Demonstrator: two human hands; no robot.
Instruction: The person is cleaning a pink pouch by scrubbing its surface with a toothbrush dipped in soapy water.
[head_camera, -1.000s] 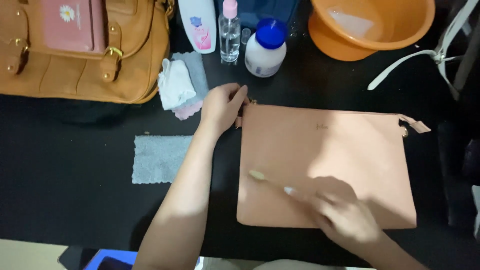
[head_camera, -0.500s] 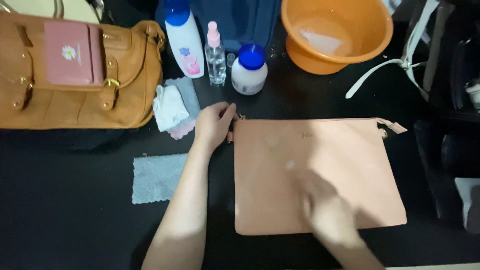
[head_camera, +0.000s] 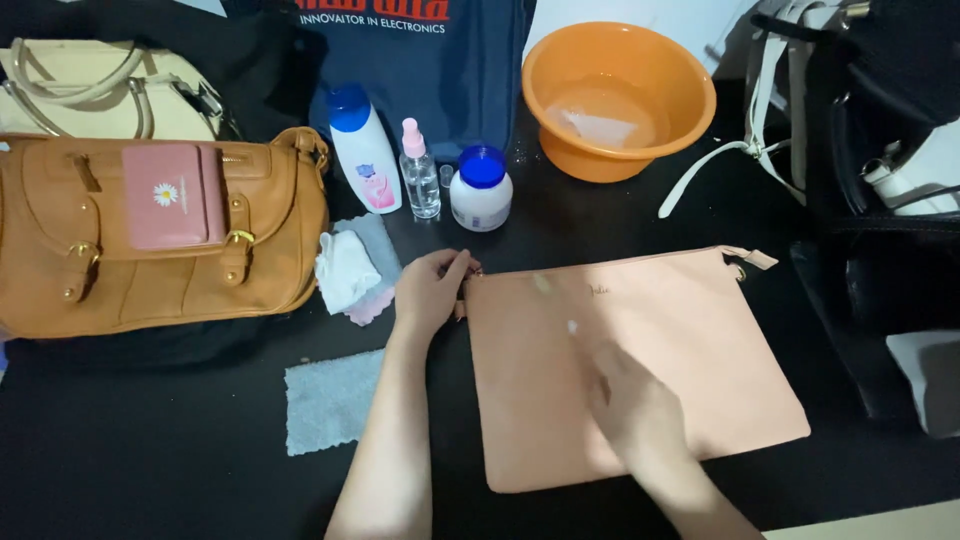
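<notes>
The right hand (head_camera: 635, 410) has slid up and left across the peach pouch (head_camera: 640, 370) since a moment ago, and the small stick it holds now points toward the pouch's top left part. The hand is blurred, so I cannot tell how tight its grip is, only that the fingers curl together around a thin stick with a pale tip (head_camera: 572, 327). The left hand (head_camera: 430, 290) has stayed at the pouch's top left corner, fingers pinched together on the edge by the zip end, pinning it down. The pouch lies flat on the black bench (head_camera: 150, 480), its long side running left to right, just in front of the person. The right hand is on top of it, near the middle; the left hand is at its side. Left of the pouch lie a grey cloth (head_camera: 330, 400) and a white and pink bunch of cloths (head_camera: 350, 275). Behind stand a white bottle with a blue cap (head_camera: 362, 150), a clear spray bottle (head_camera: 418, 172), a small white jar (head_camera: 481, 190) and an orange bowl (head_camera: 690, 100). A brown handbag (head_camera: 270, 260) sits far left.
</notes>
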